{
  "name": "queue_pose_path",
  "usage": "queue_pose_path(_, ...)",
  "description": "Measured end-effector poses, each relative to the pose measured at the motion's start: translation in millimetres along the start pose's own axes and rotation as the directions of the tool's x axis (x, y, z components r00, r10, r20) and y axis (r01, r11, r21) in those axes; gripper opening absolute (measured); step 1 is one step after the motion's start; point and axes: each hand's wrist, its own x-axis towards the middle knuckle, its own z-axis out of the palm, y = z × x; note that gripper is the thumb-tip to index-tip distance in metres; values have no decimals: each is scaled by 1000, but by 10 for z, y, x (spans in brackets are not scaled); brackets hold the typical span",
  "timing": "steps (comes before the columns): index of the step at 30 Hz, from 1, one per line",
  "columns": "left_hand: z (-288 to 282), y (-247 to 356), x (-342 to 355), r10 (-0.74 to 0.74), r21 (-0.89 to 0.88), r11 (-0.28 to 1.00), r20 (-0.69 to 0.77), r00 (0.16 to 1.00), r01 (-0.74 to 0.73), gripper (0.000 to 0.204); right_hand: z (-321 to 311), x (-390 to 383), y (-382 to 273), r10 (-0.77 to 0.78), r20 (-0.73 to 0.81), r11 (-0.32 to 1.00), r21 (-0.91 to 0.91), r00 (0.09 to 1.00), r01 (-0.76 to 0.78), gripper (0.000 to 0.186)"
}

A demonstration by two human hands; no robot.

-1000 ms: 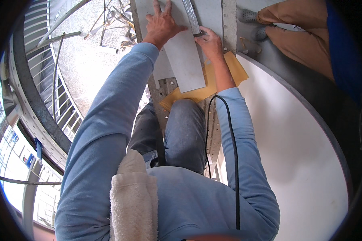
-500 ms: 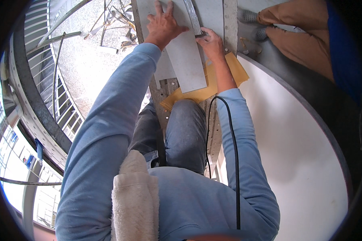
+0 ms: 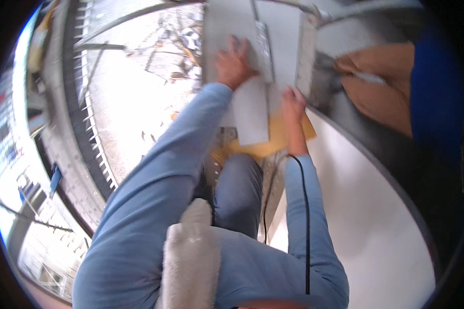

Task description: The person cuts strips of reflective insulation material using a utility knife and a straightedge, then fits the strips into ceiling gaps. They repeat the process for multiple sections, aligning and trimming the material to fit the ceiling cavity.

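Observation:
In the head view my left hand (image 3: 235, 67) lies spread on a large pale grey board (image 3: 219, 26), just above a narrower grey piece (image 3: 251, 123) extending downward over it. A shiny ridged metal strip (image 3: 263, 44) lies to the right of my left fingers. My right hand (image 3: 294, 105) is blurred, fingers curled together near the board's lower right, below the strip's end and beside the narrow piece; what they hold, if anything, is hidden. A yellow sheet (image 3: 273, 147) lies beneath the pieces, over a perforated metal plank (image 3: 276, 180) at my knee.
A co-worker's brown-trousered legs (image 3: 376, 90) and blue clothing (image 3: 433, 87) are at right. A white curved panel (image 3: 366, 216) fills the lower right. A railing (image 3: 90, 118) and scattered scraps (image 3: 185, 46) are left. A black cable (image 3: 307, 216) hangs along my right arm.
The view has shifted, so the board appears lower and farther right, and is blurred. My right hand has moved away from the strip's end, down and rightward; my left hand stays spread.

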Motion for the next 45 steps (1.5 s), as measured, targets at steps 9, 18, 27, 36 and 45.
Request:
queue_pose_path(9,-67,112,-105,-78,-86,993,-34,996,75,104,114,152,-1627,-459,213,814,-288,863,504,49)
queue_pose_path(18,78,90,5,-135,-107,986,-74,988,127,62,1837,-1868,-4310,-616,787,557,414,24,720,37)
queue_pose_path(27,315,129,93,-217,-42,976,-261,941,213,56,3764,-4177,-4351,-576,739,149,515,-350,844,42)
queue_pose_path(36,-1,52,-67,-60,-131,990,-67,996,51,74,2947,-3796,-4280,-895,389,244,836,-217,492,22)
queue_pose_path(45,-104,45,-7,-18,-196,980,65,998,30,106,660,-1236,-2637,-459,218,884,21,861,466,42)
